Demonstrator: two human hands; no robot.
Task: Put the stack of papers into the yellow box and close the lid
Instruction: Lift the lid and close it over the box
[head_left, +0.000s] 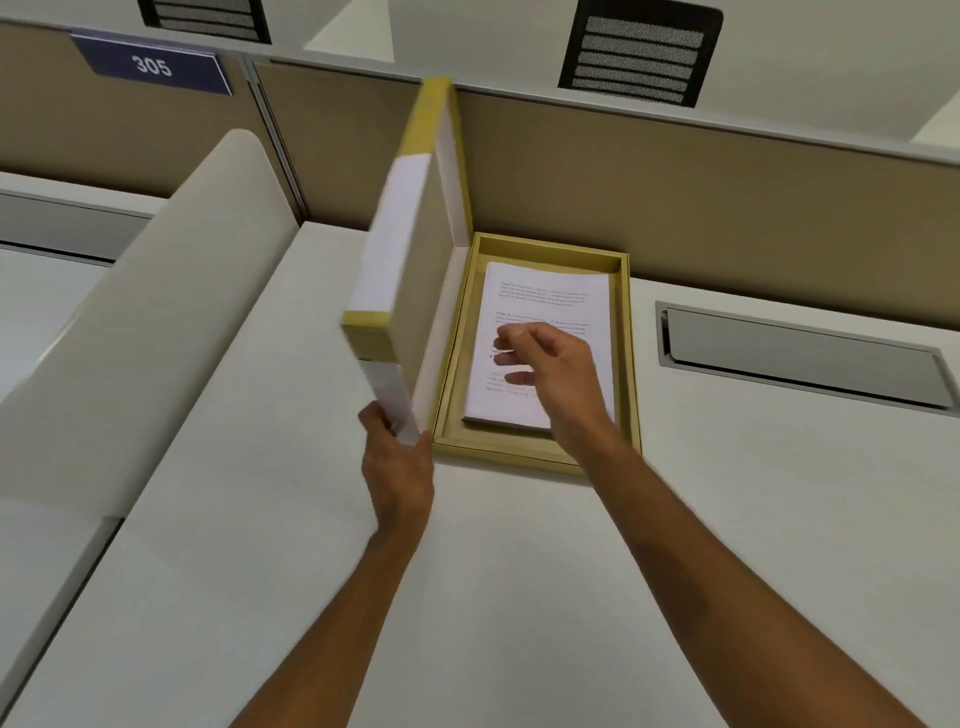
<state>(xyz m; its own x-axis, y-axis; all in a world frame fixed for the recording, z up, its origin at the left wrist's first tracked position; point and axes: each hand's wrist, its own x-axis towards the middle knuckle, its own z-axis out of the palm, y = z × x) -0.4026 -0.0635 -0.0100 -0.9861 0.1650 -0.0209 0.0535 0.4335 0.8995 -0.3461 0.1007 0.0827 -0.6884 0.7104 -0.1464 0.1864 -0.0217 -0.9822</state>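
The yellow box (626, 364) lies open on the white desk against the partition. A stack of printed papers (545, 296) rests flat inside it. Its lid (400, 249), yellow and white on the edge, stands nearly upright along the box's left side. My left hand (397, 467) grips the lid's near corner from below. My right hand (550, 369) hovers over the middle of the papers with fingers loosely curled and apart, holding nothing.
A beige partition wall (727, 208) runs behind the box. A metal cable flap (800, 353) is set into the desk at the right. A curved white divider (156, 291) rises at the left. A sign reading 305 (153, 65) and two black chair backs stand beyond.
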